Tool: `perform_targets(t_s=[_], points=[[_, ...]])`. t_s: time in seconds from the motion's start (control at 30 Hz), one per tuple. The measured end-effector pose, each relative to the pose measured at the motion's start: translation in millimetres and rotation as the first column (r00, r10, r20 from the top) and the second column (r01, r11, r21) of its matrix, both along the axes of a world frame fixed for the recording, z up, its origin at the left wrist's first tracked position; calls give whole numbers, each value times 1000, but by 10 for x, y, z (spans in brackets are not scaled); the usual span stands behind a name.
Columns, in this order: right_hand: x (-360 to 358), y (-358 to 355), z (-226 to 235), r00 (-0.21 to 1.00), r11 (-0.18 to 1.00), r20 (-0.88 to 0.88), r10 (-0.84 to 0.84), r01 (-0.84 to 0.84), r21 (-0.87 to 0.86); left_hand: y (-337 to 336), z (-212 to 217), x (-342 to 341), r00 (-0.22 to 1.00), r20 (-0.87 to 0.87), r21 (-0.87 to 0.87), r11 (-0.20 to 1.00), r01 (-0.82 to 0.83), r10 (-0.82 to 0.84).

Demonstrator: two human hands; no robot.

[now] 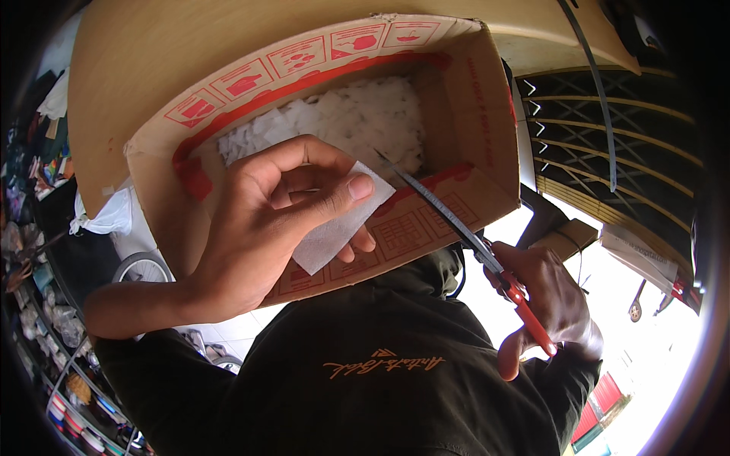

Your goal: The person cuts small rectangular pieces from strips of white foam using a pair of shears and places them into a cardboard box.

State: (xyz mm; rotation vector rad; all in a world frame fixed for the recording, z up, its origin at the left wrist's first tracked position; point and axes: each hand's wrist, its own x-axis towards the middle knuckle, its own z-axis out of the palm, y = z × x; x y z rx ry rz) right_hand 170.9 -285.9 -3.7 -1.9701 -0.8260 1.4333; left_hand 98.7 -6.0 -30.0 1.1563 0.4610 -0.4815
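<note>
My left hand (pixel 255 220) pinches a pale grey-white piece of thin, cloth-like sheet (pixel 338 232) between thumb and fingers. Its straight-cut edges show below the thumb. To the right, my right hand (pixel 551 292) grips a pair of scissors (pixel 450 216) with red handles and long dark blades. The blades look closed together and point up and left, their tip close to the sheet's corner but apart from it. Beneath both hands lies an uncovered cardboard box (pixel 475 114) with red printing, holding a heap of small white cut pieces (pixel 342 114).
A tan surface (pixel 182 53) lies behind the box. Crowded shelves (pixel 57 327) run along the left, near a white plastic bag (pixel 106 213) and a wheel (pixel 143 270). On the right are a dark slatted rack (pixel 608 129) and a hanging grey strap (pixel 601 91).
</note>
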Motion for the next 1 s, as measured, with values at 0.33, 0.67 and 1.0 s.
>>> perform_targets(t_s=[0.33, 0.67, 1.0], points=[[17, -88, -45, 1000, 993, 6, -8, 7, 117, -41, 40, -5, 988, 76, 11, 990, -138, 137], [-18, -1, -33, 991, 986, 120, -52, 32, 162, -28, 68, 9, 985, 136, 18, 994, -112, 109], [13, 10, -41, 994, 992, 21, -106, 104, 66, -21, 20, -8, 978, 160, 52, 989, -140, 131]])
